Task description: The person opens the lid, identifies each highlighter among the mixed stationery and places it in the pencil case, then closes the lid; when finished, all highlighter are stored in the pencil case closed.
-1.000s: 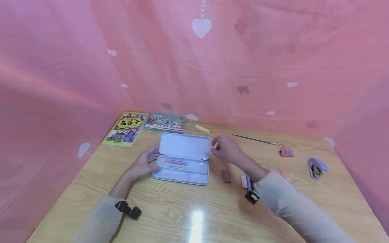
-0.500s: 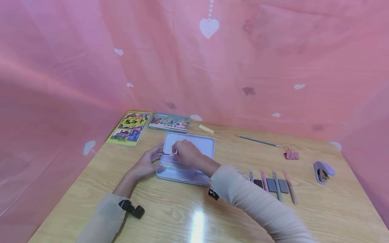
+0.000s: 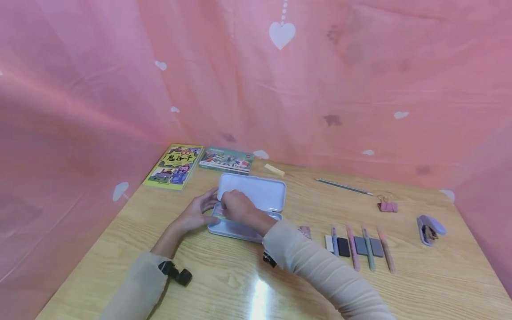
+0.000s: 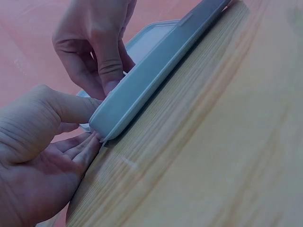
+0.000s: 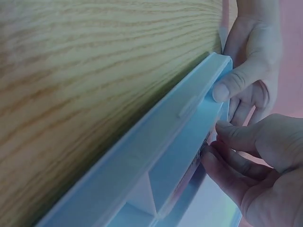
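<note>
A pale blue pencil case (image 3: pixel 264 193) lies open on the wooden table, its lid tipped back. My left hand (image 3: pixel 193 215) grips the case's left end; in the right wrist view its thumb hooks over the rim while the other fingers stay outside. My right hand (image 3: pixel 242 209) is over the long rear compartment. Its thumb and fingertips pinch a slim pen (image 5: pixel 188 175) lying along that compartment, as the right wrist view shows; the hand hides part of it. In the left wrist view, the case's outer wall (image 4: pixel 142 90) blocks sight of the contents.
Right of the case lie several pens (image 3: pixel 354 246), a white eraser (image 3: pixel 329 243), a black block (image 3: pixel 343 246) and grey blocks (image 3: pixel 361 245). Farther off are a pencil (image 3: pixel 344 186), a binder clip (image 3: pixel 387 206) and a stapler (image 3: pixel 430 230). Two books (image 3: pixel 174 166) lie back left.
My right hand has come left from beside the lid, carrying a pinkish pen, and lowered into the case's rear compartment. The left hand keeps its grip on the case. The head view has shifted slightly.
</note>
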`<state>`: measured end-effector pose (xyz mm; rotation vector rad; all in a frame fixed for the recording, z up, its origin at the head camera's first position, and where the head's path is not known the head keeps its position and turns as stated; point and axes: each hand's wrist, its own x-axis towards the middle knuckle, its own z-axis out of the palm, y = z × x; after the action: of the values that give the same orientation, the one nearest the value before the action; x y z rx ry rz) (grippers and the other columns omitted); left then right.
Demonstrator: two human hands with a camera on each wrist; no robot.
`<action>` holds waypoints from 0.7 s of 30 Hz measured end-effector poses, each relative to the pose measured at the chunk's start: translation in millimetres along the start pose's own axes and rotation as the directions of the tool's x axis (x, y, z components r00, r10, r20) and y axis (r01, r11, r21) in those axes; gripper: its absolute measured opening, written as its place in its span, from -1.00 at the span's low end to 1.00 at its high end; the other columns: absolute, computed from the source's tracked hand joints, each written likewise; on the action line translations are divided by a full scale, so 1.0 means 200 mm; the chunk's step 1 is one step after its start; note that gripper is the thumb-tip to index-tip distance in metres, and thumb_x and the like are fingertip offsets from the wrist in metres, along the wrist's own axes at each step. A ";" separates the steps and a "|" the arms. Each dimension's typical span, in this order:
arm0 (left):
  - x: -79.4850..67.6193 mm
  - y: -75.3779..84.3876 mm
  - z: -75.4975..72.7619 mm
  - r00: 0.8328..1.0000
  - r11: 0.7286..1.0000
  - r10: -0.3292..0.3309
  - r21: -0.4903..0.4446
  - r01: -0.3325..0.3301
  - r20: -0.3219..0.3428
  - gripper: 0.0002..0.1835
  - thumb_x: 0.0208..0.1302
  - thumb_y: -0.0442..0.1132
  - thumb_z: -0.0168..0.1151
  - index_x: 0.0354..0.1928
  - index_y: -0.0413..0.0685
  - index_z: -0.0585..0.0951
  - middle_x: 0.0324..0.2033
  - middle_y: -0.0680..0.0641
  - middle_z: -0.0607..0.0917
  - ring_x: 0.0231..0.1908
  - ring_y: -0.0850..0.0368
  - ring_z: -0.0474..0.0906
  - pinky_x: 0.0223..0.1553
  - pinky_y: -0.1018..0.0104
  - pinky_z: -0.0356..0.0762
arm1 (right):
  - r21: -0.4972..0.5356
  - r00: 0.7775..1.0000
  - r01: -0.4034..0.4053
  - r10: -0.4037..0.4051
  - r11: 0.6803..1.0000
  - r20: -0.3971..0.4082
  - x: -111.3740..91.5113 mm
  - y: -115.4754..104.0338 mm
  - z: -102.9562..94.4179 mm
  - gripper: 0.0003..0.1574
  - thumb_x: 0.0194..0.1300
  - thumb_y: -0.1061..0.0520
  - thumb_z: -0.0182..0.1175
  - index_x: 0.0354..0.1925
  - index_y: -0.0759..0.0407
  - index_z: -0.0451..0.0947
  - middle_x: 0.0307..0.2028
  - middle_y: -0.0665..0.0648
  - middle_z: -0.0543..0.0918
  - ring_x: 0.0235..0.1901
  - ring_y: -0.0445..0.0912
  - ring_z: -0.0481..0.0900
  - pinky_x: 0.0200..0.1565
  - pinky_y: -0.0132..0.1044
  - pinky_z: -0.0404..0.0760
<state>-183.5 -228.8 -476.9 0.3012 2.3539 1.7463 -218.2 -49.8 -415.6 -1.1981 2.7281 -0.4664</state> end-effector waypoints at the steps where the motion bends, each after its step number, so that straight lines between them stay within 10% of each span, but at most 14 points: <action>1: 0.00 0.00 0.00 1.000 1.000 0.001 -0.001 -0.001 0.003 0.04 -0.02 -0.45 0.37 0.47 0.12 0.03 0.27 -0.11 0.40 0.26 -0.03 0.34 0.36 0.08 0.23 | -0.003 1.000 -0.006 0.006 1.000 0.000 0.00 0.00 0.00 -0.95 0.11 0.21 0.32 -0.42 0.16 0.62 -0.53 -0.01 0.62 -0.49 -0.16 0.52 -0.43 -0.42 0.53; 11: 0.03 0.02 0.05 1.000 1.000 0.009 -0.010 -0.009 0.020 0.05 -0.04 -0.44 0.37 0.47 0.07 0.01 0.31 -0.13 0.36 0.26 -0.05 0.34 0.35 0.07 0.23 | 0.050 0.998 -0.062 0.063 0.997 -0.018 -0.13 0.07 -0.15 -0.80 0.13 0.18 0.30 -0.22 0.19 0.67 -0.38 0.05 0.70 -0.38 -0.11 0.61 -0.32 -0.31 0.62; 21: 0.00 0.00 0.02 1.000 1.000 0.029 -0.011 -0.029 -0.005 0.06 -0.06 -0.43 0.40 0.46 0.07 0.04 0.27 -0.13 0.39 0.28 -0.07 0.31 0.37 0.07 0.17 | 0.050 0.985 -0.124 0.129 0.991 -0.115 -0.58 0.35 -0.39 -0.53 0.13 0.04 0.33 -0.04 0.28 0.59 -0.32 0.20 0.71 -0.37 -0.07 0.64 -0.40 -0.29 0.64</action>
<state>-181.6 -224.2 -477.5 0.3317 2.3540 1.7744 -206.6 96.6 -366.4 -1.0100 2.8556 -0.5937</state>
